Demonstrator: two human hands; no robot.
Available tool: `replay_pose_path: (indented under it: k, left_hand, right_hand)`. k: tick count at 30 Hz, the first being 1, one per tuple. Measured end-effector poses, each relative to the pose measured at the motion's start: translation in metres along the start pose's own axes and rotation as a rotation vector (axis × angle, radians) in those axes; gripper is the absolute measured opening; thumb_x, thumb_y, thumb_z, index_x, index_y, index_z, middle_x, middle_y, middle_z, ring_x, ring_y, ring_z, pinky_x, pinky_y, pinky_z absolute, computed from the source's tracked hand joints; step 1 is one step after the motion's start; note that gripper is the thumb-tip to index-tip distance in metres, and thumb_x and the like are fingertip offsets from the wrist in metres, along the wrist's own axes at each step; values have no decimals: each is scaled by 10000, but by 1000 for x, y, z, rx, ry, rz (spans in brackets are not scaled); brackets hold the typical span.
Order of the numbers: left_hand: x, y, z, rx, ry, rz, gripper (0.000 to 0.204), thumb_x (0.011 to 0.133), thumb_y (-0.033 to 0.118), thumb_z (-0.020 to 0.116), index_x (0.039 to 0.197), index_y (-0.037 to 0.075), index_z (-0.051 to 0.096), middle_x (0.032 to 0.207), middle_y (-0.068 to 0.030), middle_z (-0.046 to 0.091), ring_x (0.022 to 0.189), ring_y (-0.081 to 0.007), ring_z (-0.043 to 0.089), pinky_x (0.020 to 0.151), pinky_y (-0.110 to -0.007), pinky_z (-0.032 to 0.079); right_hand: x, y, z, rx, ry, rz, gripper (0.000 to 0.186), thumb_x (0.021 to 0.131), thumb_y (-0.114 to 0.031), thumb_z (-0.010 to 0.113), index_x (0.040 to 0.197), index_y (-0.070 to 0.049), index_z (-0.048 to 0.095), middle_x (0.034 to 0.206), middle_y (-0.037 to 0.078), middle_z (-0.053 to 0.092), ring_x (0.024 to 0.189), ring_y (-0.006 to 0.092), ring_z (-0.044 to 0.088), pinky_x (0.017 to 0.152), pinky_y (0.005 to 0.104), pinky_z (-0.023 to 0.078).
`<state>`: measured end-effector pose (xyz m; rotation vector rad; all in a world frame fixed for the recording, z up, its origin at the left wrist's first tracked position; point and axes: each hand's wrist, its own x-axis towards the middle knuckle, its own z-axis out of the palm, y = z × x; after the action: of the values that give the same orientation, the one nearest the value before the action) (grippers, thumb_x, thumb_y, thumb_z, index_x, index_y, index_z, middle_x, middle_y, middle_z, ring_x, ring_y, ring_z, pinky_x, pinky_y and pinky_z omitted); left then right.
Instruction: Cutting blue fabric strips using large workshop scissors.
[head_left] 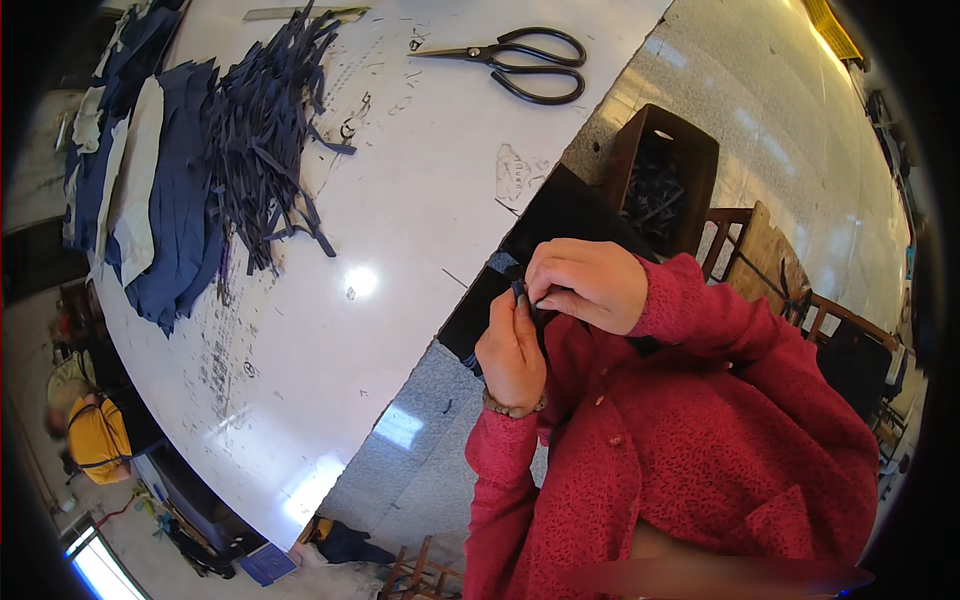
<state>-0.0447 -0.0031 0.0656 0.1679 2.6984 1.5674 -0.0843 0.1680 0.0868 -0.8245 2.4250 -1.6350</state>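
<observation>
My left hand [512, 352], with a bead bracelet at the wrist, pinches a small dark strip [518, 288] between thumb and fingers. Close against it, my right hand [592, 284] has its fingertips closed on the same strip. Both hands are beside the white table's edge, above a black cloth-like surface [575, 215]. The lower part of the strip is hidden by the fingers. On the table lies a heap of narrow dark blue strips [268, 140], next to layered dark blue and pale fabric pieces [180, 190].
Black-handled scissors [540, 66] lie on the white table [400, 200], their blades pointing left. A brown bin [685, 165] holding dark scraps stands on the floor, near a wooden chair [765, 260]. A person in yellow [98, 438] is beyond the table at left.
</observation>
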Motion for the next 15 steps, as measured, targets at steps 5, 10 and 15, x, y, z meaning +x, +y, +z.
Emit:
replay_pose_path:
  k: [5,10,15]
  left_hand:
    - [4,2,-6,5,-44,50,172,963,62,426,1067,-15,540,786,-171,625,722,-235,664,619,-312,487]
    - [1,1,-5,-32,-87,51,184,965,70,428,1097,-8,530,830,-180,640,780,-274,675,655,-339,507]
    - [1,2,-7,75,-109,110,195,965,78,430,1116,-4,522,867,-176,649,806,-293,680,667,-336,513]
  right_hand:
    - [3,-11,-2,18,8,-44,123,813,-31,613,893,-65,527,971,68,538,898,247,564,749,312,486]
    - [6,-3,0,160,118,-18,123,812,29,617,889,-33,544,1061,118,559,887,220,562,759,330,476]
    - [3,1,0,198,99,11,119,814,26,621,893,-33,555,1019,114,585,898,230,570,768,322,475]
